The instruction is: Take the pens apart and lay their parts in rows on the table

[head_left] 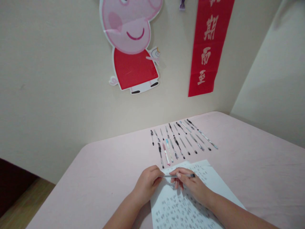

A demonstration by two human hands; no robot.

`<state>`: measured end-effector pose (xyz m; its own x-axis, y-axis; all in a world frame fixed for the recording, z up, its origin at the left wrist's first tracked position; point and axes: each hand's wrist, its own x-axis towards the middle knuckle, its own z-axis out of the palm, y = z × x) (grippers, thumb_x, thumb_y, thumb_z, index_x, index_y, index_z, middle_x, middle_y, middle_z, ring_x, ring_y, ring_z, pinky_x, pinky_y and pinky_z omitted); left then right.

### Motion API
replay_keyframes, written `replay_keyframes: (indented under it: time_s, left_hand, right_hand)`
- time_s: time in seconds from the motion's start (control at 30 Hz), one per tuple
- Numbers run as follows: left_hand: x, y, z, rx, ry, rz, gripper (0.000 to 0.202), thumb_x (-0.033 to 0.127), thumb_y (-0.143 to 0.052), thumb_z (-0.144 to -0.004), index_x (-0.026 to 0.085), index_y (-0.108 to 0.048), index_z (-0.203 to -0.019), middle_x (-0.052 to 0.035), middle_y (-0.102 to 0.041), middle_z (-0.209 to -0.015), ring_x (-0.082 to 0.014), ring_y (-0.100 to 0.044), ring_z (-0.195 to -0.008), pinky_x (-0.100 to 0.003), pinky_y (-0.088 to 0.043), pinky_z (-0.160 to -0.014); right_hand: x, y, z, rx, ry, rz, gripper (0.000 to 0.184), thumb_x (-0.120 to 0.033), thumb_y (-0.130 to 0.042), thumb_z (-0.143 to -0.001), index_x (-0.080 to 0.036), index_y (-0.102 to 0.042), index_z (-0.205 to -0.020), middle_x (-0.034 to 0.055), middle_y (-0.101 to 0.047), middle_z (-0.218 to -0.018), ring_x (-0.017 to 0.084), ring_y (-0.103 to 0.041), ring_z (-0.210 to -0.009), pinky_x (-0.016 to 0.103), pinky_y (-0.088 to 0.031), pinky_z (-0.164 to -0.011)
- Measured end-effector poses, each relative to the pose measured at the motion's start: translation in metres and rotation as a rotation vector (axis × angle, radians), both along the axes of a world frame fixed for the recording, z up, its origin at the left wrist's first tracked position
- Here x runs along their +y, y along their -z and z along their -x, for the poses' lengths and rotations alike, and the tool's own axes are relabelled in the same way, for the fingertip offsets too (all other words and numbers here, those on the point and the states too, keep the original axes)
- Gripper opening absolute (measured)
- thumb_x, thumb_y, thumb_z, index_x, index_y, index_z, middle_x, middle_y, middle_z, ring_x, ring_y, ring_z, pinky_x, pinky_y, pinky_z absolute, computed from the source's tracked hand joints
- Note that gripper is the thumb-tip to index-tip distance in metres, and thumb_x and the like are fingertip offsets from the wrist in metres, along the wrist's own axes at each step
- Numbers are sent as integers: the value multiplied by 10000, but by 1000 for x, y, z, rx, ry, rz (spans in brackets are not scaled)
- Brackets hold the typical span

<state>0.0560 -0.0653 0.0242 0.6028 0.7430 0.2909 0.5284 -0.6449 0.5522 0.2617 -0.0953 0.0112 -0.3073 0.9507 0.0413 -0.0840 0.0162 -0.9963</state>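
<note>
A slim clear pen (170,176) with a dark end lies level between my two hands, above the written sheets. My left hand (148,183) pinches its left tip with closed fingers. My right hand (190,184) grips the barrel between thumb and fingers, with the dark end sticking out to the right. Under the hands are white paper sheets (176,211) covered in dark handwriting, partly hidden by my hands and forearms. Just beyond the paper lie two rows of pens, among them a black-capped pen (160,155) and a pink-and-white pen (166,153).
The pens rest on a table with a pink cover (114,171), pushed up to a pale wall (59,79). A pink pig cutout (135,68) and a red banner (209,47) with characters hang on the wall. Wooden floor (28,203) shows at lower left.
</note>
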Motion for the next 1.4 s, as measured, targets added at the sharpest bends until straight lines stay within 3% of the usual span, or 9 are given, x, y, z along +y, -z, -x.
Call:
replay_keyframes:
  time_s: [0.33,0.5,0.6,0.73,0.97,1.17,1.4]
  left_hand:
    - [5,0,0,37,-8,27,172,112,-483,-828,183,-639,-838,-40,-605,-789,-141,-564,-744,-230,-422,-663]
    - [-1,-4,-5,148,-44,28,223,112,-475,-820,215,-644,-922,-48,-634,-905,-156,-595,-798,-243,-446,-691]
    - [-7,-4,-11,79,-29,64,251,116,-485,-818,225,-630,-992,-51,-637,-973,-155,-600,-833,-248,-459,-730]
    - [-13,-3,-18,-44,-20,129,201,147,-524,-812,209,-608,-984,-34,-644,-904,-147,-586,-799,-262,-465,-746]
    - [4,3,-1,-142,-76,52,373,36,-442,-733,196,-584,-1038,-86,-587,-1101,-191,-536,-1052,-366,-440,-935]
    - [22,10,17,-63,-223,13,211,256,-545,-806,187,-603,-997,-117,-569,-1125,-238,-530,-1079,-424,-428,-958]
    - [26,20,19,24,-200,14,468,399,-761,-627,197,-570,-1003,-126,-508,-1231,-291,-456,-1170,-474,-380,-998]
  right_hand:
    - [0,-1,-3,-142,-23,-130,440,-522,-459,-878,-144,-669,-955,70,-642,-757,142,-573,-622,270,-464,-569]
    - [-1,-4,-1,-275,12,-233,334,-438,-477,-886,-188,-669,-995,97,-637,-940,209,-589,-872,339,-480,-759]
    - [-3,-6,1,-293,-29,-300,259,-372,-473,-897,-211,-621,-1036,68,-625,-941,190,-566,-877,326,-455,-802]
    - [-4,-5,1,-335,-45,-358,163,-306,-484,-886,-205,-572,-979,32,-600,-872,163,-536,-805,291,-442,-757]
    - [-6,5,1,-433,-60,-334,397,-148,-484,-828,-235,-490,-1215,42,-593,-997,138,-537,-761,271,-439,-715]
    - [-6,8,2,-429,-41,-290,411,-151,-487,-823,-245,-497,-1223,32,-598,-994,128,-532,-732,257,-439,-679]
    - [-7,7,3,-444,-35,-304,429,-150,-502,-809,-254,-507,-1224,34,-604,-1001,130,-535,-721,254,-441,-657]
